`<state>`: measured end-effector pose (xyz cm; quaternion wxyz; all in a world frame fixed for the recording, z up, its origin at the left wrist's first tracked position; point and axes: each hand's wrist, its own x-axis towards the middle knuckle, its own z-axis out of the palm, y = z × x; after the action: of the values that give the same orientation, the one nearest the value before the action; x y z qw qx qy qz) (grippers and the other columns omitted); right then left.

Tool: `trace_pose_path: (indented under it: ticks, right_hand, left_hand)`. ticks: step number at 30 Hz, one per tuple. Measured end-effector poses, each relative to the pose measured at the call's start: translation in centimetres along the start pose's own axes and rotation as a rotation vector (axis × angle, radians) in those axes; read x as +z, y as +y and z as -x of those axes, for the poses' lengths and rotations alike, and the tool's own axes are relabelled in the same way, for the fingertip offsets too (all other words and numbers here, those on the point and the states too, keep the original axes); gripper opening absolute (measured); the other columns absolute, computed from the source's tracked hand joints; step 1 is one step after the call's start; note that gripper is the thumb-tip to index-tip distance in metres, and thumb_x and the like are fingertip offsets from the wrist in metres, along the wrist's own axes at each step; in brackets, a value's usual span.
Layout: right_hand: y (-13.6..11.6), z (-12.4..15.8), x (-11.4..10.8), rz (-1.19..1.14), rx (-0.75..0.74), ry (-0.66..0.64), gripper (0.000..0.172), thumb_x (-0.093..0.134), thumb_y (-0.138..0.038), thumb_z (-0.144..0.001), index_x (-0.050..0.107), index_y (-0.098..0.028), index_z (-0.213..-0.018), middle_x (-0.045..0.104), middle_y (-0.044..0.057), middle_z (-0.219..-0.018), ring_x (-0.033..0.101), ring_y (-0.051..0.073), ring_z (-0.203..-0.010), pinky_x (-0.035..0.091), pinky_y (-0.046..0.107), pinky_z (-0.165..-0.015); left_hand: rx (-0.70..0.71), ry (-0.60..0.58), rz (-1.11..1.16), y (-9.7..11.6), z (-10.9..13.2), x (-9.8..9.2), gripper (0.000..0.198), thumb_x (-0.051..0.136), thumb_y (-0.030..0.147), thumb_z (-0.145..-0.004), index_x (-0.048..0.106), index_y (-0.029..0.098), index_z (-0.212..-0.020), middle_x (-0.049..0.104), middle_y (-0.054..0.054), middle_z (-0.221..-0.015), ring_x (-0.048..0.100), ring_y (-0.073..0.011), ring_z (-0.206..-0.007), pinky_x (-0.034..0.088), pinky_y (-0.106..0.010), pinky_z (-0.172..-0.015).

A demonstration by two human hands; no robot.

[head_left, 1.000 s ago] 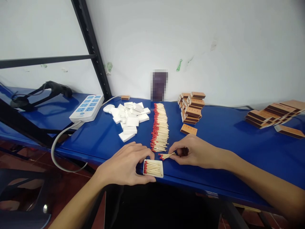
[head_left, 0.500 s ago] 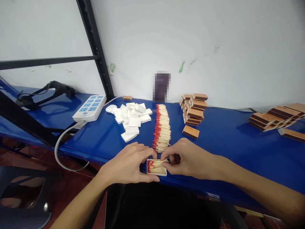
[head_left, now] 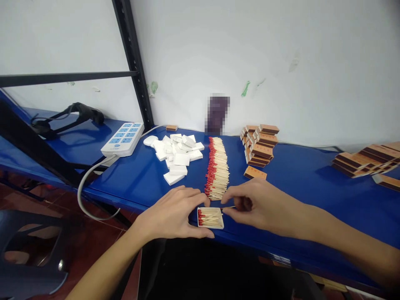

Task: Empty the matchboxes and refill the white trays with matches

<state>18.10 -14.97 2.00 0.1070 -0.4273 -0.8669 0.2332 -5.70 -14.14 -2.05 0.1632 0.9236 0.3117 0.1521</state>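
A small white matchbox tray (head_left: 210,228) lies at the blue table's front edge with red-headed matches (head_left: 210,217) in it. My left hand (head_left: 175,214) curves round its left end, index finger along the far side and thumb along the near side. Just off the tray's right end, my right hand (head_left: 253,204) is closed in a pinch on a thin match (head_left: 231,207), mostly hidden by the fingers. Directly beyond the tray runs a long row of loose matches (head_left: 218,166), their red heads to the left.
White trays (head_left: 181,159) are heaped left of the row. Printed matchbox sleeves (head_left: 262,149) stand stacked to the right, with one sleeve (head_left: 255,172) lying in front. More boxes (head_left: 365,158) lie far right. A white power strip (head_left: 123,139) and a black shelf post (head_left: 133,58) are at the left.
My right hand has drawn back slightly to the right, off the tray, with a match between its fingertips. My left hand keeps its place round the tray. The whole view has shifted a little.
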Motion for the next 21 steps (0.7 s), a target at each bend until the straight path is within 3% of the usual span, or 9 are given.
trace_pose_path:
  ticks: [6, 9, 15, 21]
  right_hand:
    - [2.3, 0.9, 0.2, 0.056, 0.044, -0.085, 0.015, 0.054, -0.032, -0.092, 0.066, -0.023, -0.088, 0.062, -0.002, -0.067, 0.053, 0.012, -0.058, 0.038, 0.024, -0.054]
    - [2.4, 1.1, 0.5, 0.057, 0.05, -0.098, 0.017, 0.05, -0.03, -0.094, 0.06, -0.022, -0.083, 0.061, -0.002, -0.068, 0.053, 0.012, -0.06, 0.038, 0.024, -0.054]
    - [0.4, 1.1, 0.2, 0.079, 0.071, -0.043, 0.019, 0.048, -0.031, -0.095, 0.057, -0.022, -0.081, 0.058, -0.002, -0.065, 0.05, 0.012, -0.058, 0.034, 0.024, -0.051]
    - [-1.9, 0.0, 2.4, 0.016, -0.023, -0.035, 0.014, 0.053, -0.016, -0.085, 0.053, -0.02, -0.072, 0.055, -0.006, -0.06, 0.046, 0.008, -0.053, 0.03, 0.022, -0.05]
  left_hand:
    - [-0.022, 0.012, 0.029, 0.1, 0.0, -0.4, 0.046, 0.067, 0.06, -0.079, 0.064, 0.019, -0.1, 0.059, -0.004, -0.094, 0.058, -0.0199, -0.085, 0.044, -0.03, -0.074]
    - [-0.003, 0.034, 0.042, 0.1, 0.1, -0.4, 0.05, 0.068, 0.055, -0.081, 0.064, 0.019, -0.116, 0.06, -0.006, -0.102, 0.058, -0.0212, -0.093, 0.047, -0.033, -0.083]
    - [0.077, 0.062, 0.012, 0.0, 0.3, -0.1, 0.059, 0.068, 0.043, -0.082, 0.053, 0.022, -0.134, 0.06, -0.006, -0.106, 0.057, -0.0223, -0.098, 0.048, -0.035, -0.088]
    - [0.094, 0.086, -0.013, -0.2, 0.5, 0.1, 0.06, 0.067, 0.046, -0.085, 0.047, 0.021, -0.136, 0.061, -0.005, -0.101, 0.059, -0.021, -0.091, 0.048, -0.032, -0.081]
